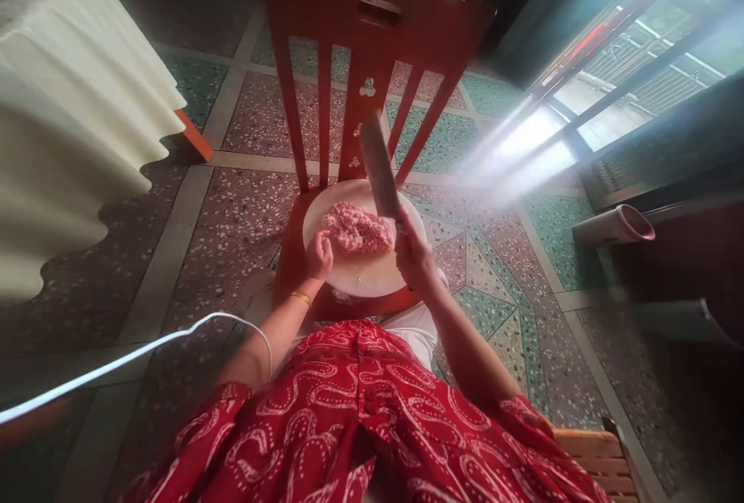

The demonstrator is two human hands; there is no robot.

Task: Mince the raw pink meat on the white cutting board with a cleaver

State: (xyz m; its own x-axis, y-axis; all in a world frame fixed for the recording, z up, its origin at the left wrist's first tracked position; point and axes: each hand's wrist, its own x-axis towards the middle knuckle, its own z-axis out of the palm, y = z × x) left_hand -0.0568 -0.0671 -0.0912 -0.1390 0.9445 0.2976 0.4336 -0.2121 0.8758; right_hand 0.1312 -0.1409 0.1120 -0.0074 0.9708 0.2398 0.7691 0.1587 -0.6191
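Note:
A mound of pink minced meat (357,229) lies on a round, pale chopping board (342,280), which rests on the seat of a red wooden chair (287,255). In my right hand (415,252), closed round its handle, is a cleaver (379,166) with its broad blade raised and tilted above the board's right side. My left hand (320,255) is at the board's left edge, its fingers curled in close beside the mince. Nothing shows inside those fingers. A few small bits of meat cling to the board near me.
The chair's slatted back (377,46) rises behind the board. A white cable (145,352) crosses at the lower left, near my left arm. To the left hangs a cream tablecloth (87,123). A cylindrical container (613,225) stands on the right, near a bright doorway (616,84).

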